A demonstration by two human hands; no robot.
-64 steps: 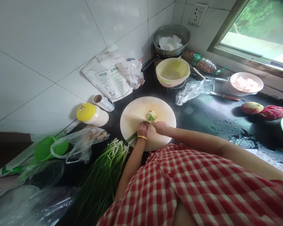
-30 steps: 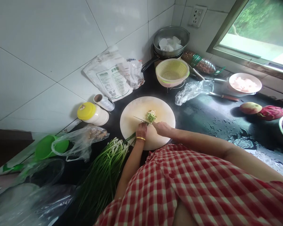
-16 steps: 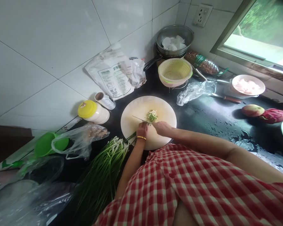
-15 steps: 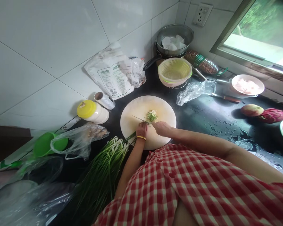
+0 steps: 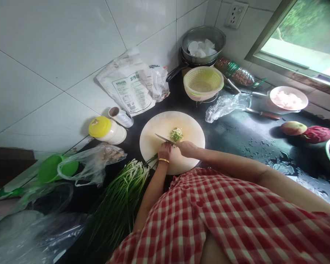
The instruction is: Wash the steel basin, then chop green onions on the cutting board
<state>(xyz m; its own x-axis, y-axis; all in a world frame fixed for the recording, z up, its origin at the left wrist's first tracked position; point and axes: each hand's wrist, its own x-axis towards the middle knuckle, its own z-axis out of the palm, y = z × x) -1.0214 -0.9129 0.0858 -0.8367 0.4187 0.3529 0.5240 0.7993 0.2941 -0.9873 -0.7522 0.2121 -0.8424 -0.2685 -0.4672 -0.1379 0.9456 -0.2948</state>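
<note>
On a round white cutting board [image 5: 154, 126], my right hand [image 5: 187, 148] grips a kitchen knife [image 5: 163, 138] by its handle. The blade points left, close beside the fingertips of my left hand [image 5: 165, 150]. Those fingers are curled down over scallions whose green ends stick out to the left; most of what they hold is hidden. A small heap of chopped scallion [image 5: 176, 134] lies just beyond the blade. To the left of my left forearm a large bunch of scallions [image 5: 121, 194] rests on the dark counter, white ends toward the board.
A jar with a yellow lid [image 5: 107, 131], a plastic bag [image 5: 99, 161] and a green scoop [image 5: 48, 168] stand left. Behind the board are a flour bag [image 5: 130, 90] and a yellow colander [image 5: 203, 82]. To the right lie a small knife [image 5: 264, 114] and a dragon fruit [image 5: 316, 134].
The knife blade has tilted slightly, so more of its flat side shows. Both hands stay at nearly the same place on the board, and the view has shifted a little.
</note>
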